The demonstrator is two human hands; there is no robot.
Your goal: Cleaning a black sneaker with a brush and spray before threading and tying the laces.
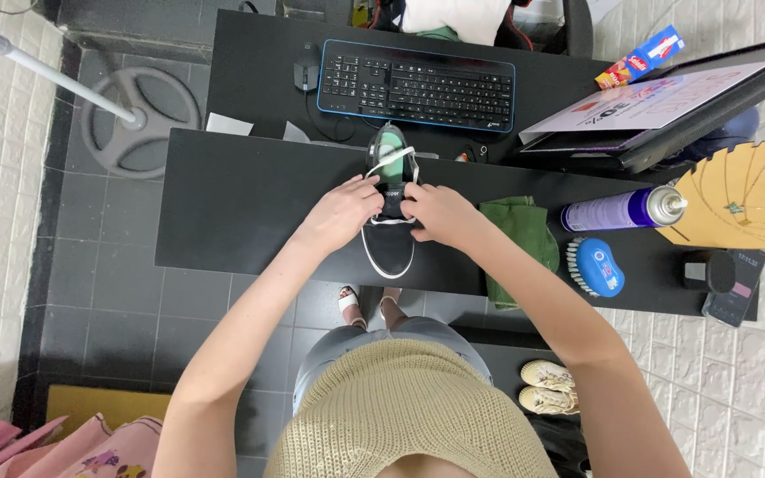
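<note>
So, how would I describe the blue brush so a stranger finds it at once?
Start at the long black table. Right of the shoe lies a green cloth, and next to it the brush. It alone is oval with a bright blue back and pale bristles, just below the purple spray can.

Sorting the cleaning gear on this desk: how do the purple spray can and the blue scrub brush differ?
The purple spray can is a long cylinder lying on its side, with a white nozzle pointing right; the blue scrub brush is a short, rounded oval lying flat. The can lies farther from the desk's near edge, the brush nearer to it. The brush has pale bristles along its left side; the can has none. Both rest untouched on the black desk, right of the green cloth.
</note>
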